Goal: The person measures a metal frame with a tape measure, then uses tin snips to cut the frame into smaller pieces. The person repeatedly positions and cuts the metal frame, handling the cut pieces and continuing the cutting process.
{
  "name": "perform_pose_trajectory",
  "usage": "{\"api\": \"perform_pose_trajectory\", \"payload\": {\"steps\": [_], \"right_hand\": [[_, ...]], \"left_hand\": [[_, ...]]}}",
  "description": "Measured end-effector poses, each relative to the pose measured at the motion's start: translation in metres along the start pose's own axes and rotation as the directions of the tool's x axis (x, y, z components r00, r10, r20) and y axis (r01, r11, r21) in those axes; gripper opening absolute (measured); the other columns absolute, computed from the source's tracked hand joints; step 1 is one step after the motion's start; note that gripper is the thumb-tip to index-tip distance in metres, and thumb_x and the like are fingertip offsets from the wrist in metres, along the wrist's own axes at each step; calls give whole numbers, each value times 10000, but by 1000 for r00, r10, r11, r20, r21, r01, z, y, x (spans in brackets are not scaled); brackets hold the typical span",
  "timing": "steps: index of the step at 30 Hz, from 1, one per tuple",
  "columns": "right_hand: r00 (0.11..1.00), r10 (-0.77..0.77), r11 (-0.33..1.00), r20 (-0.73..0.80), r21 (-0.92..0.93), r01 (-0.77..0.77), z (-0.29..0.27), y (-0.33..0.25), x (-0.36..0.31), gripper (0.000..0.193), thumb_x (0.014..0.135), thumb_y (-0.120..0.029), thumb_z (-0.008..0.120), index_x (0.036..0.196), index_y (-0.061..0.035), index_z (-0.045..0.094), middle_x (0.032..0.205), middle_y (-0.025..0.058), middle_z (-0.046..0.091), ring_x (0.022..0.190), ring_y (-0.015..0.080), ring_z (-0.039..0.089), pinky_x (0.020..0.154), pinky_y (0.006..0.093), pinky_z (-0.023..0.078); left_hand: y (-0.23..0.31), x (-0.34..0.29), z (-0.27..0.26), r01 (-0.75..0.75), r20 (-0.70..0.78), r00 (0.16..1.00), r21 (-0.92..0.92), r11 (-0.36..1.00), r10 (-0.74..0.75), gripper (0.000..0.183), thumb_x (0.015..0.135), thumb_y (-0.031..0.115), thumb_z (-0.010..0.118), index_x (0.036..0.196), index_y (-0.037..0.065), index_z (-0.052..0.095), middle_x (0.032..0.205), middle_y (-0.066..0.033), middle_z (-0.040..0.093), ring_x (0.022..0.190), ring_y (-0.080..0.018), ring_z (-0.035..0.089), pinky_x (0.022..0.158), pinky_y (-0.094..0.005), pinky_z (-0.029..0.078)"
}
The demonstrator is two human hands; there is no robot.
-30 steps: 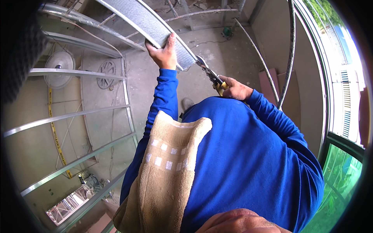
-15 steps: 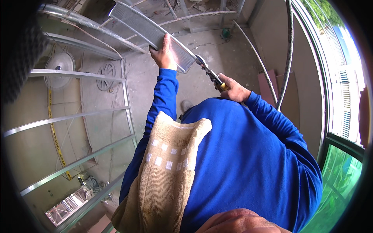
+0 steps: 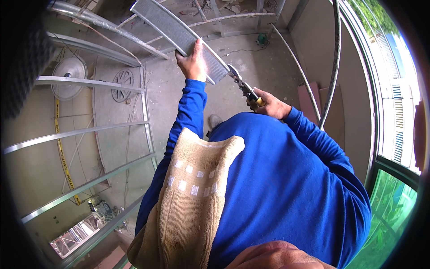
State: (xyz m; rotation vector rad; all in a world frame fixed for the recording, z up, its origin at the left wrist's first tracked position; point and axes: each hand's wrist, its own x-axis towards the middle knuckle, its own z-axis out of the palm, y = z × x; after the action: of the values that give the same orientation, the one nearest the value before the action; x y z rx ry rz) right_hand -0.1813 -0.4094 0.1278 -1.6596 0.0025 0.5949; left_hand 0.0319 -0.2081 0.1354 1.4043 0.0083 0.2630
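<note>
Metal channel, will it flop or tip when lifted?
The metal channel would probably feel stiff, given its raised edges. It looks thin, so likely light. The far end may dip, since the left hand grips nearer the other.

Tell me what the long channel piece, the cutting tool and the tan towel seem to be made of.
Channel piece: thin sheet metal, possibly galvanized steel, given its silvery-grey sheen and bent edges.
Cutting tool: apparently metal at the head, which glints; its yellow-and-black handles look like plastic or rubber.
Tan towel: matte woven fabric, perhaps cotton, judging by its ribbed texture and soft drape.
</note>
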Motion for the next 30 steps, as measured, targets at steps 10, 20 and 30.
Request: {"api": "perform_pose_trajectory", "payload": {"steps": [10,20,30], "right_hand": [[998,59,998,2,-17,-59,0,-3,1,454,797,-3,642,1237,-68,553,1070,31,592,1035,155,525,967,323,437],[997,75,993,3,-86,-74,-3,-3,3,471,774,-9,669,1233,-48,570,1053,34,586,1010,159,531,950,315,447],[998,60,995,-21,-84,-62,-1,2,6,497,761,-19,687,1244,-36,573,1093,47,616,1040,156,541,961,311,448]], "left_hand": [[-7,-2,-2,-5,-3,1000,-2,1000,5,819,808,360,898,1340,-107,488,1229,-188,630,1073,-271,630,935,-387,521],[-1,-1,0,-16,32,999,-42,999,18,778,827,314,890,1342,-103,482,1215,-163,630,1060,-238,623,934,-357,516],[4,1,4,-58,43,997,-26,998,60,754,844,284,879,1351,-98,472,1244,-157,614,1072,-224,614,930,-338,518]]}}
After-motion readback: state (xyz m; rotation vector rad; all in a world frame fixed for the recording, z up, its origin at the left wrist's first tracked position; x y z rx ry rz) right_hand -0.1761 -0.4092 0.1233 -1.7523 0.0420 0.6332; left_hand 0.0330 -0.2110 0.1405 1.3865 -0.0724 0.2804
